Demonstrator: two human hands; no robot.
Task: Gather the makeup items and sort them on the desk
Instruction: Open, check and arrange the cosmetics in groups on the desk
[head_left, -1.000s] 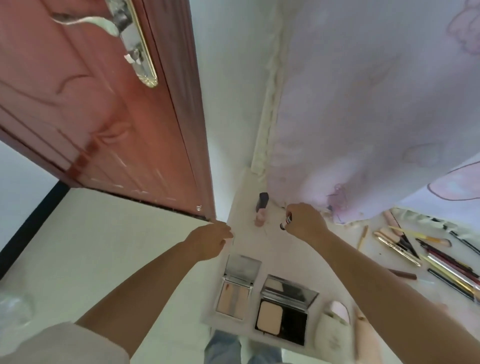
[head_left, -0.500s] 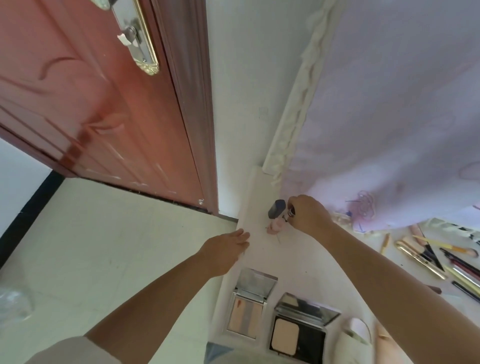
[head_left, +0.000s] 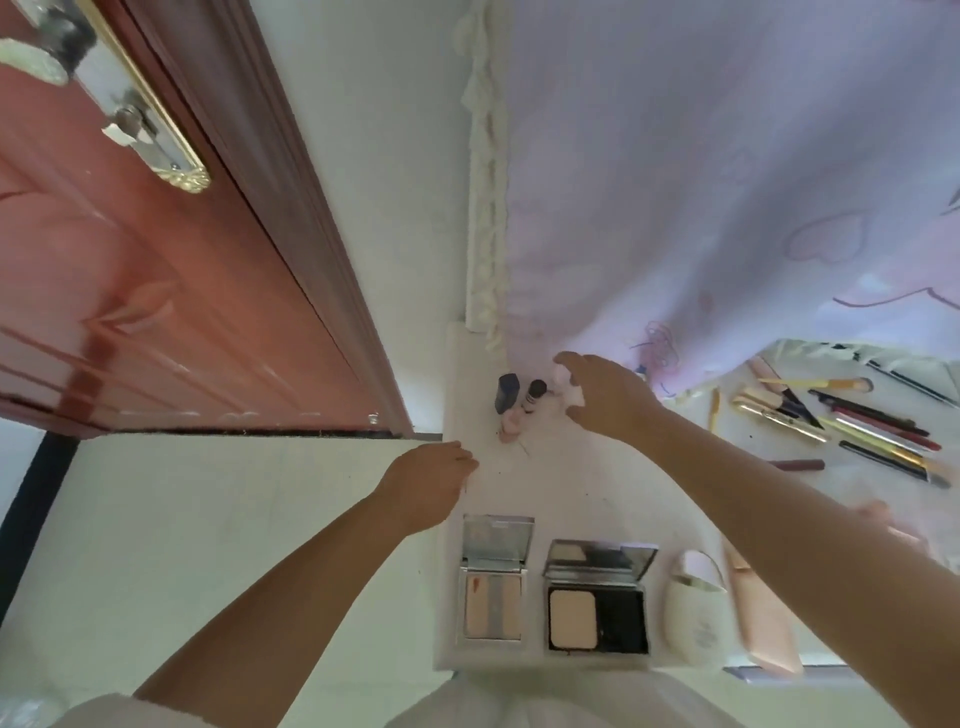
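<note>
The right hand (head_left: 608, 397) reaches to the far end of the white worktop (head_left: 561, 483), close under the hanging lilac curtain (head_left: 727, 182). Its fingers (head_left: 569, 361) are spread and loosely bent over a small pale item that shows only as a white patch under the palm; whether they actually grip it I cannot tell. Just to the left of that hand stand two small tubes side by side: a dark-capped lipstick (head_left: 506, 397) with a pink base, and a smaller black-topped tube (head_left: 534, 396), the two nearly touching.

The left hand (head_left: 428, 480) sits at the worktop's left edge, fingers curled loosely inward, holding nothing that I can see.

Nearer the person, two compacts lie open: a silver palette (head_left: 493, 592) and, just beside it, a black powder compact (head_left: 597, 605). Right of these lie a white bottle (head_left: 693, 618) and a peach tube (head_left: 763, 618). Well off to the right, a cluster of pencils and brushes (head_left: 852, 426) lies across the worktop.
</note>
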